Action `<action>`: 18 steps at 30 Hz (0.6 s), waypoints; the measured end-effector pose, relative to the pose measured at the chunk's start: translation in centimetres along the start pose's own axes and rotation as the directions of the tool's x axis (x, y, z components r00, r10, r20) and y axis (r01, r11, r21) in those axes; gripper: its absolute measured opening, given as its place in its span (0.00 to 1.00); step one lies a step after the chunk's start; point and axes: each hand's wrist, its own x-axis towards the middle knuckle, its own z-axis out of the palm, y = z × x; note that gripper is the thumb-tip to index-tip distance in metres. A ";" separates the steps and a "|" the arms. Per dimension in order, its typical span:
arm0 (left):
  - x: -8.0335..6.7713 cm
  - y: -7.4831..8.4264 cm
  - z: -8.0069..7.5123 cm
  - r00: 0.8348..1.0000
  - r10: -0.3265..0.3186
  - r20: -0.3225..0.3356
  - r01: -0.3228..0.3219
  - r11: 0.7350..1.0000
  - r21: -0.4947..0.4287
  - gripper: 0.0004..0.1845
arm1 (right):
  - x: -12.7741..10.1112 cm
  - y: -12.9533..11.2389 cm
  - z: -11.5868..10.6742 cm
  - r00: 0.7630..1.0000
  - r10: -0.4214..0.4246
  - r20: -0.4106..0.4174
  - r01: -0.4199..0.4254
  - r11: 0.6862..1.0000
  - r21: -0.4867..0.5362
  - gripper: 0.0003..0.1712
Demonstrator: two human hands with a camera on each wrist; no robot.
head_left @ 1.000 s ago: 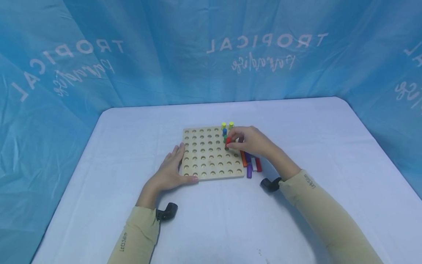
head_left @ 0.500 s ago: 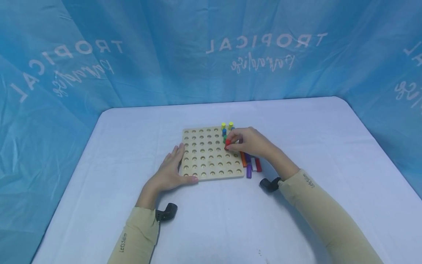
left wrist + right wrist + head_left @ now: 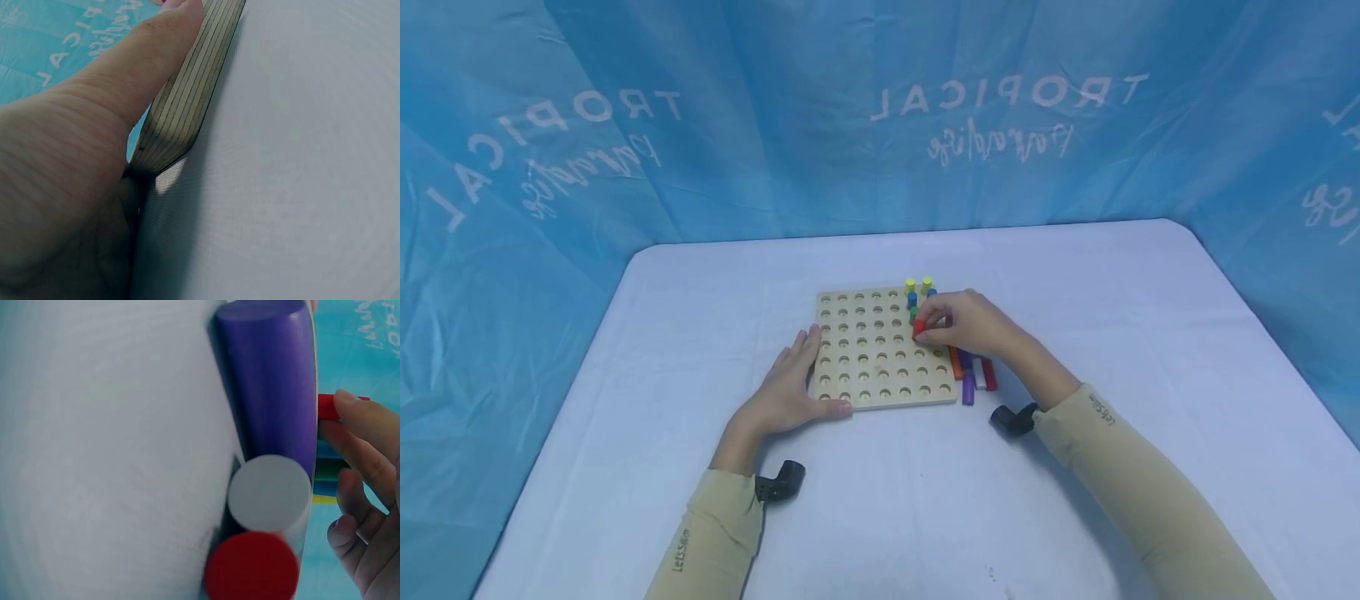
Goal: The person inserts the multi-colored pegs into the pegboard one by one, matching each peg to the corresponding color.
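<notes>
Hardly anything had changed since the frame a second earlier: the right hand [image 3: 973,327] had stayed at the far right part of the wooden pegboard [image 3: 868,354], its fingers [image 3: 359,434] still pinching the red peg [image 3: 917,327], which stood upright on the board just in front of the green peg [image 3: 913,314]. The peg looked a touch lower than before, though how deep it sat in its hole could not be told. Beyond it stood a blue peg [image 3: 912,297] and two yellow pegs [image 3: 917,284] at the board's far edge.

The left hand [image 3: 790,387] had not moved. It lay flat against the board's near left corner, fingers straight and close together along the left edge, thumb pressed along the near edge; the left wrist view showed that thumb [image 3: 156,56] lying against the layered side of the board.

Loose pegs lay on the tabletop [image 3: 1075,275] just beside the board's right edge: an orange one [image 3: 954,363], a purple one [image 3: 967,387], a white one [image 3: 978,373] and a second red one [image 3: 988,375], side by side and touching.
</notes>
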 end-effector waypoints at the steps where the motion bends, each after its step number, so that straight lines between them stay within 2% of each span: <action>1: 0.0 0.0 0.0 1.000 0.002 0.002 -0.002 1.000 -0.001 0.73 | 0.0 0.1 0.0 1.000 -0.004 -0.001 0.004 1.000 -0.004 0.07; 9: 0.1 0.3 0.0 1.000 -0.008 0.012 0.008 1.000 -0.005 0.73 | 0.0 0.4 -0.1 0.999 -0.042 0.002 0.042 0.999 -0.005 0.08; 18: 0.2 0.1 0.0 1.000 0.001 0.011 -0.001 1.000 0.008 0.72 | -0.8 0.0 -0.8 1.000 0.002 -0.013 -0.002 1.000 -0.007 0.12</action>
